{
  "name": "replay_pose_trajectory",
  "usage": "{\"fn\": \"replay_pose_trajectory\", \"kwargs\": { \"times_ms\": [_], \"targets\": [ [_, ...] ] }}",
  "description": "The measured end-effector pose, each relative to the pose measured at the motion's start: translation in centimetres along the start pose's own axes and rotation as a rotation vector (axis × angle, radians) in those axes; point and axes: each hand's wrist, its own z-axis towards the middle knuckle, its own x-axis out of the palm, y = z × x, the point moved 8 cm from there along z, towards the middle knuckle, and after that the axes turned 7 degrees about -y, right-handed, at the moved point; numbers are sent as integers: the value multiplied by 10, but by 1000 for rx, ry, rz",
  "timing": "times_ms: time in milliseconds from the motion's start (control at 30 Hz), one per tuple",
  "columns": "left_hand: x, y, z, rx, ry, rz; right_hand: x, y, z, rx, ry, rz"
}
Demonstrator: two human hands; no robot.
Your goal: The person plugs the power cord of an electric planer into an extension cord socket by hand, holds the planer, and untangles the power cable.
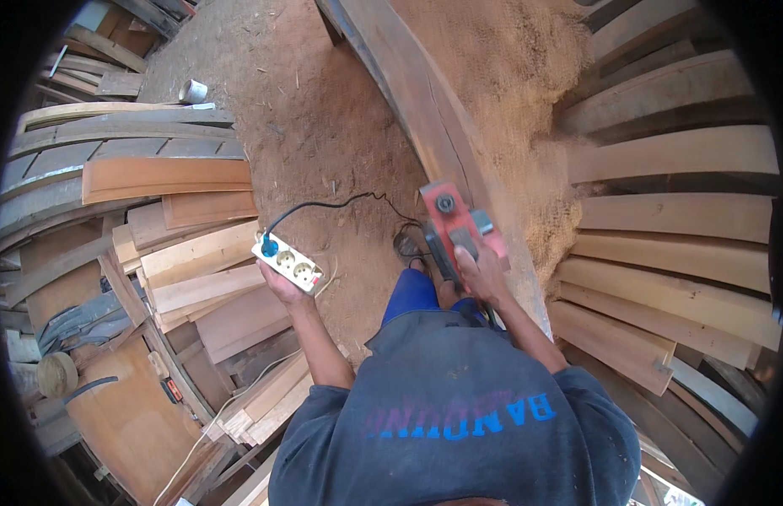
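Observation:
A white power strip with several round sockets rests in my left hand, gripped from its near side. A blue plug sits in its far-left socket. From that plug a black cord runs right toward my feet. My right hand is wrapped round the handle of a red and black electric planer. The planer is over or on the near part of a long thick wooden beam; whether its sole touches the wood is hidden.
Stacked boards lie along the left, with a pale cable crossing them. More planks line the right side. Sawdust covers the ground beyond the beam. A white can lies at the far left.

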Motion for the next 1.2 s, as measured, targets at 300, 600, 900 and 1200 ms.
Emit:
{"fn": "replay_pose_trajectory", "kwargs": {
  "times_ms": [300,600,900,1200],
  "targets": [
    [-4,-20,48,33,-63,-48,53,117,235,-142,-71,57],
    [16,-14,109,25,-49,-86,90,200,434,-200,107,299],
    [-23,2,122,-52,-84,-80,84,213,413,-53,195,475],
    [-28,-7,81,4,-28,-102,69,165,311,-16,93,452]
  ]
}}
